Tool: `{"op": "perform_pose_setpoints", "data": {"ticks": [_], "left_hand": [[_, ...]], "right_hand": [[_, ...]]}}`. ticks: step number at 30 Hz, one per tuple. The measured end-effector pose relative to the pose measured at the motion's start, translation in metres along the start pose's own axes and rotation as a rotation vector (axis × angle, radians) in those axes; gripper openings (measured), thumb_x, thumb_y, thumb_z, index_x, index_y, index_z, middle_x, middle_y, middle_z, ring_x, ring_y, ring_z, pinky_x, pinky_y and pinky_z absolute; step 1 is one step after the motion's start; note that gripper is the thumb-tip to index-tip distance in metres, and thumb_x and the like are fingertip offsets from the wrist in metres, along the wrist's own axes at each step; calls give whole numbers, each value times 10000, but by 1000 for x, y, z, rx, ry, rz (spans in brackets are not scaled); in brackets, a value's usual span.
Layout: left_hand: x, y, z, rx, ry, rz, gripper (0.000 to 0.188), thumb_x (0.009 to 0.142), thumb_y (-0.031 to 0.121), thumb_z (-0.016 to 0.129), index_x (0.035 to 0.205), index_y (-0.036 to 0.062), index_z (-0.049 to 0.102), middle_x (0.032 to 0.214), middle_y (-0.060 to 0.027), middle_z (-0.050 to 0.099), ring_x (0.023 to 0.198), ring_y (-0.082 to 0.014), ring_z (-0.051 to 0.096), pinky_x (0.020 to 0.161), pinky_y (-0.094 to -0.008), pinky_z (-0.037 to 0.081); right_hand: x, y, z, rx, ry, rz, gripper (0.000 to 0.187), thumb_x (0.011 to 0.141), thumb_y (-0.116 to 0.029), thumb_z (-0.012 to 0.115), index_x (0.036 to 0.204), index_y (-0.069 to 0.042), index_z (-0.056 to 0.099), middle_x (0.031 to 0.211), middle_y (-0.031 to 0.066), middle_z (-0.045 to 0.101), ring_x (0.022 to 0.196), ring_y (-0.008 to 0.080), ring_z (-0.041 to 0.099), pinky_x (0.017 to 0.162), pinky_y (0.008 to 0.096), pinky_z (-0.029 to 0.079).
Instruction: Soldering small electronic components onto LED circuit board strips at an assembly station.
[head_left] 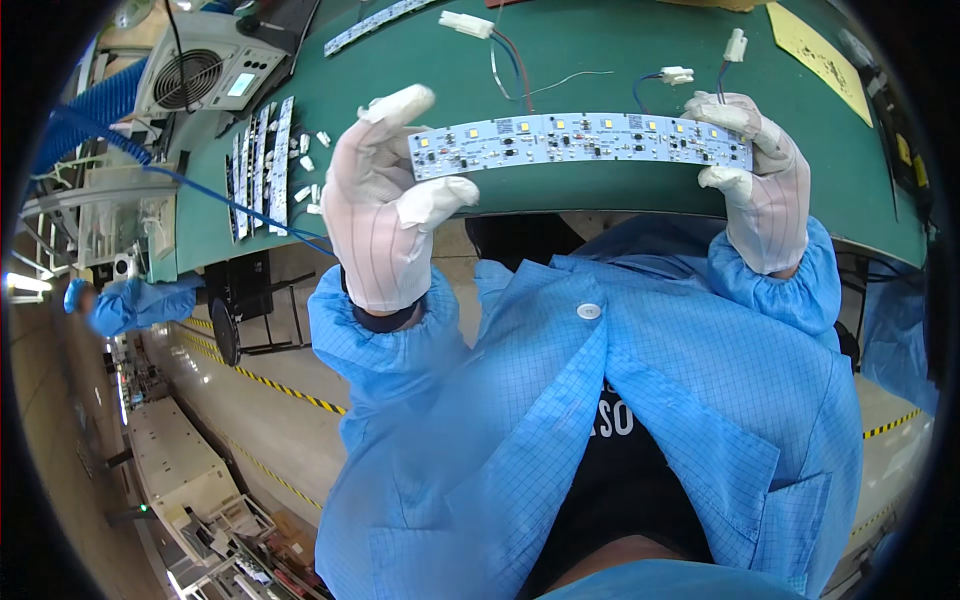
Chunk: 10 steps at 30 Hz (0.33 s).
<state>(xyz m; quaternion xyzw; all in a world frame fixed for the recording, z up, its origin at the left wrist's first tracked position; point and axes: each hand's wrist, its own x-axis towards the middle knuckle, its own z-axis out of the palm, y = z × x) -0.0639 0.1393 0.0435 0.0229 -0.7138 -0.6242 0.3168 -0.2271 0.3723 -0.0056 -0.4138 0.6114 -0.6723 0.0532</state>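
A long, slightly curved white circuit board (580, 140) with small yellow LEDs is held level between my two white-gloved hands. My left hand (385, 195) has the board's left end between thumb and fingers, with the index finger raised off it. At the right end, my right hand (765, 175) grips the board, thumb at the lower edge and fingers over the top. Thin wires rise from behind the board's upper edge to a large white connector plug (467, 25) and two smaller ones, a lying plug (677, 75) and an upright plug (735, 45).
Several similar board strips (262, 170) stand in a row on the green mat (640, 195) to the left, beside loose white connectors (305, 165). Another strip (375, 25) lies at the back. A fan-vented machine (200, 75), a blue coiled hose (95, 110) and a yellow sheet (820, 60) surround the area.
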Motion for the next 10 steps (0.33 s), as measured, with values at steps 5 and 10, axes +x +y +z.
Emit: {"op": "perform_pose_setpoints", "data": {"ticks": [5,10], "left_hand": [[-9,-2,-7,245,26,141,454,653,-29,654,1092,-60,540,1078,-148,591,969,-209,586,873,-316,463],[-11,-2,-9,290,6,173,489,645,-2,695,1104,-58,536,1089,-162,595,989,-229,590,894,-321,457]], "right_hand": [[0,-2,0,9,-47,11,410,667,-28,721,1059,25,614,1053,107,581,945,172,582,867,258,471],[-2,3,-2,-25,-43,27,427,668,-33,717,1079,18,613,1084,103,570,955,168,578,876,259,468]]}}
